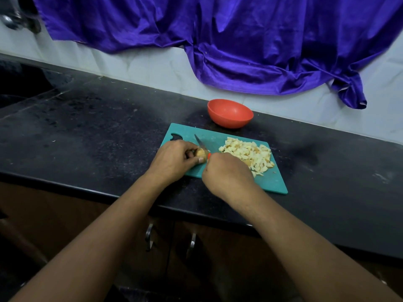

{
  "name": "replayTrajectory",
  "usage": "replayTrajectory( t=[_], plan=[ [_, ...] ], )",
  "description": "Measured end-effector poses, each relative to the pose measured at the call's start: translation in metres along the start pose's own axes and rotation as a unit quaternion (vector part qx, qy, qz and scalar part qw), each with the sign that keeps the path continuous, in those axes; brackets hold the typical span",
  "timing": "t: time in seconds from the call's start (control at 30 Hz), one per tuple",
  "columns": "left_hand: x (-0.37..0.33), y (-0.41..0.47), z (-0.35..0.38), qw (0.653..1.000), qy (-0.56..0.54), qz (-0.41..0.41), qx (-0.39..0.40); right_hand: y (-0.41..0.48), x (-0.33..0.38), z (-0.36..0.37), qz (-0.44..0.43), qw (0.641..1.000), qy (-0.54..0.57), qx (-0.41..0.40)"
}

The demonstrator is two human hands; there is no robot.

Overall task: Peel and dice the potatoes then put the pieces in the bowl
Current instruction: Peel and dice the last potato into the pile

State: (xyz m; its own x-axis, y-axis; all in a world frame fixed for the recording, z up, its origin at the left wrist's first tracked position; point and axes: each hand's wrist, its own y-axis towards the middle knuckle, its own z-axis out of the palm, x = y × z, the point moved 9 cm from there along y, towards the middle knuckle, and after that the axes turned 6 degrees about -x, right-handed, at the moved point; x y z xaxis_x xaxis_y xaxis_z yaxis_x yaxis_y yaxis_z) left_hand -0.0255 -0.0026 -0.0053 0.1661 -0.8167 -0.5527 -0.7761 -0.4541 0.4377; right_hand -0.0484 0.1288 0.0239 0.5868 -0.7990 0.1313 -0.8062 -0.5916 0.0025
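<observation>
The left hand curls its fingers round a small, rounded potato chunk on the smooth teal plastic cutting board, and the right hand, just beside it, grips the orange handle of a knife whose thin metal blade slants over the chunk. Just right of the right hand lies a heap of pale, blocky potato dice; beyond both hands a round, glossy red-orange bowl sits on the speckled black counter, below a shiny, creased purple cloth
</observation>
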Motion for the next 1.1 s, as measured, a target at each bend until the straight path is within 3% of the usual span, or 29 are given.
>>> replayTrajectory(
  t=[0.57, 0.87, 1.1],
  plan=[
    [-0.002, -0.005, -0.003, 1.000, -0.025, -0.012, -0.014, -0.019, -0.005, 0.021, -0.014, 0.999, -0.037, 0.024],
    [-0.002, -0.009, -0.006, 0.999, -0.018, -0.016, -0.022, -0.029, -0.029, 0.015, 0.024, 0.997, 0.058, 0.040],
    [-0.002, -0.009, -0.007, 1.000, -0.007, -0.017, -0.019, -0.023, -0.017, -0.014, 0.018, 0.998, 0.056, 0.005]
  ],
)
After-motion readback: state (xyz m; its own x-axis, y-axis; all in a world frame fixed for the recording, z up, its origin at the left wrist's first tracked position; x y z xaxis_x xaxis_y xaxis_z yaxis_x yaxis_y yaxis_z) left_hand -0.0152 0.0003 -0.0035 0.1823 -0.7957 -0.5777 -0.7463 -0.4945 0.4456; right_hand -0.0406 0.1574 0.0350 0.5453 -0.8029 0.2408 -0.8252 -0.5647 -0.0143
